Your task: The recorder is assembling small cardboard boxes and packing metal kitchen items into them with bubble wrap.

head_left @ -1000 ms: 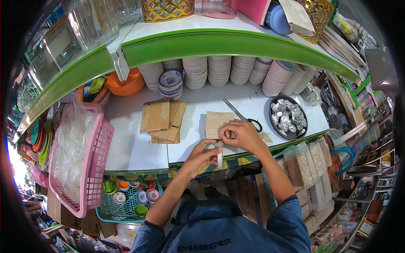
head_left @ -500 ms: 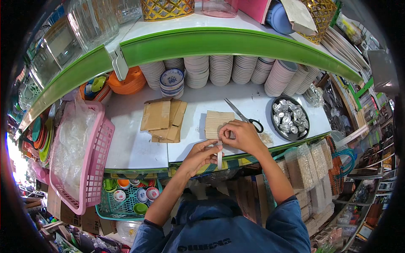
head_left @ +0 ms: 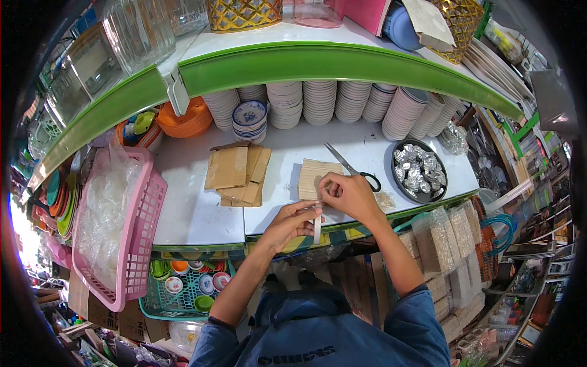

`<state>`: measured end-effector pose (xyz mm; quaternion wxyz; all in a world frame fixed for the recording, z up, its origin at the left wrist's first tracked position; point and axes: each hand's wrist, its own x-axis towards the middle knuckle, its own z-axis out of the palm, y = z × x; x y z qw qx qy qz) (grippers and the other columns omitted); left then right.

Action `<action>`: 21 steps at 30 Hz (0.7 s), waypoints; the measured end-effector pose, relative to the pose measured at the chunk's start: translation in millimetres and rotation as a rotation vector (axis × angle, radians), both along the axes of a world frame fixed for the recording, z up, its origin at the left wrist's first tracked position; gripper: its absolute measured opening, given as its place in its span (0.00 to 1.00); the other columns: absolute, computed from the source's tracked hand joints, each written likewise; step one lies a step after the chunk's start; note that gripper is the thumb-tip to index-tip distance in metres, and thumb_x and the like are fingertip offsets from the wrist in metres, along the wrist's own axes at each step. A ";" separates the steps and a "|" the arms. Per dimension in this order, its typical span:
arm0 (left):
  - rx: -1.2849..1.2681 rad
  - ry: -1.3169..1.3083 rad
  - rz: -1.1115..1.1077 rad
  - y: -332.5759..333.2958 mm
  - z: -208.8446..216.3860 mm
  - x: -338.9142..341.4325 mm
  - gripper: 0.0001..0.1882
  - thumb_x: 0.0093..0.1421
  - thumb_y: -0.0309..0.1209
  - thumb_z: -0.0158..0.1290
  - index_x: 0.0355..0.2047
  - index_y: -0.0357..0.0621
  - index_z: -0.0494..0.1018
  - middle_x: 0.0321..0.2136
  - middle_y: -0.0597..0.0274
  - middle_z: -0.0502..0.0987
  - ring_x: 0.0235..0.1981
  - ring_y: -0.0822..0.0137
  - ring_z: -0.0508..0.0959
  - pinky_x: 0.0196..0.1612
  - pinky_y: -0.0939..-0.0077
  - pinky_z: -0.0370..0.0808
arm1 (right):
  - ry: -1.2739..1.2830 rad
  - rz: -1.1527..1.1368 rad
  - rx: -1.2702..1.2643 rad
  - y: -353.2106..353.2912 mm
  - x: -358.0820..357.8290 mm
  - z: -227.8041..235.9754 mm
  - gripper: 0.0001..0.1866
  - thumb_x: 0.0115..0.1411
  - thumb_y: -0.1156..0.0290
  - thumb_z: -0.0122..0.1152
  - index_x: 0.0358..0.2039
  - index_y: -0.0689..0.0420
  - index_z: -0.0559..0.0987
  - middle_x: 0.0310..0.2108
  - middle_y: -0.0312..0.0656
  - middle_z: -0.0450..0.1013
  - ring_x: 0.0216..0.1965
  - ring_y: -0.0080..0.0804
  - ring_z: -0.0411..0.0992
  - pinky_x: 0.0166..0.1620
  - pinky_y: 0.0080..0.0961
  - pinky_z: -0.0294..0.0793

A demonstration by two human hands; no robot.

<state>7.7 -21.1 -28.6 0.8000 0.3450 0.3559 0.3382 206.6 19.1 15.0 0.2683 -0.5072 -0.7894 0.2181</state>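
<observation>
My left hand [head_left: 286, 225] is closed around a narrow pale strip [head_left: 317, 232], whose lower end hangs past the counter's front edge. Fingertips and thumb of my right hand [head_left: 350, 194] are pinched together just above the strip's upper end. What lies between them is too small to make out. Behind the right hand, a ribbed beige piece [head_left: 318, 172], like corrugated cardboard or strips laid side by side, lies on the white counter [head_left: 195, 211]. Scissors with black handles [head_left: 348, 162] rest beside it, blades pointing away to the left.
Flat brown cardboard pieces [head_left: 227, 168] lie left of centre. At right sits a black round tray [head_left: 394, 173] of silvery foil-like pieces. Stacked bowls [head_left: 318, 104] line the back under a green-edged shelf [head_left: 342, 61]. A pink basket [head_left: 142, 214] stands at left.
My right fingers have shifted very slightly at the strip's upper end. The strip's hanging end leans a little more to the left, and the ribbed piece has turned slightly.
</observation>
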 end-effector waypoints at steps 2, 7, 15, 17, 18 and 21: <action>0.000 0.003 -0.001 -0.2 1.2 0.1 0.21 0.64 0.32 0.54 0.55 0.36 0.68 0.37 0.61 0.79 0.34 0.74 0.80 0.38 0.81 0.78 | 0.036 0.010 -0.015 -1.7 0.7 3.9 0.09 0.51 0.67 0.67 0.34 0.50 0.81 0.18 0.36 0.74 0.18 0.29 0.73 0.26 0.25 0.72; 0.020 0.000 -0.024 1.3 3.7 -2.6 0.20 0.65 0.32 0.54 0.55 0.36 0.68 0.37 0.63 0.78 0.33 0.76 0.78 0.37 0.82 0.77 | 0.086 0.148 0.193 -8.1 12.3 5.0 0.13 0.49 0.70 0.67 0.38 0.47 0.83 0.27 0.32 0.74 0.26 0.25 0.73 0.30 0.22 0.73; 0.049 -0.010 -0.030 -1.5 3.8 0.1 0.20 0.65 0.34 0.52 0.55 0.38 0.68 0.37 0.65 0.77 0.32 0.78 0.77 0.36 0.83 0.76 | -0.188 0.211 0.504 -16.6 16.1 -15.5 0.22 0.46 0.69 0.69 0.44 0.35 0.84 0.36 0.26 0.71 0.37 0.28 0.69 0.36 0.23 0.76; 0.046 0.018 -0.012 -4.0 4.2 1.2 0.20 0.66 0.35 0.52 0.55 0.39 0.69 0.37 0.65 0.77 0.31 0.78 0.76 0.35 0.83 0.75 | -0.195 0.197 0.531 -15.4 15.6 -21.6 0.23 0.46 0.69 0.69 0.45 0.35 0.84 0.36 0.26 0.72 0.37 0.28 0.69 0.36 0.23 0.76; 0.056 0.012 0.009 -5.5 4.7 1.6 0.19 0.65 0.35 0.51 0.54 0.40 0.69 0.35 0.65 0.77 0.30 0.78 0.75 0.34 0.83 0.74 | -0.202 0.186 0.559 -15.2 14.8 -22.8 0.23 0.46 0.70 0.69 0.45 0.34 0.84 0.36 0.26 0.72 0.37 0.27 0.69 0.36 0.23 0.76; 0.039 -0.033 0.071 -7.5 -1.3 3.9 0.18 0.65 0.34 0.50 0.52 0.41 0.70 0.33 0.65 0.76 0.28 0.76 0.74 0.31 0.81 0.72 | -0.202 0.178 0.556 -15.9 11.5 -22.5 0.24 0.45 0.71 0.70 0.45 0.35 0.84 0.36 0.26 0.72 0.36 0.27 0.69 0.35 0.23 0.76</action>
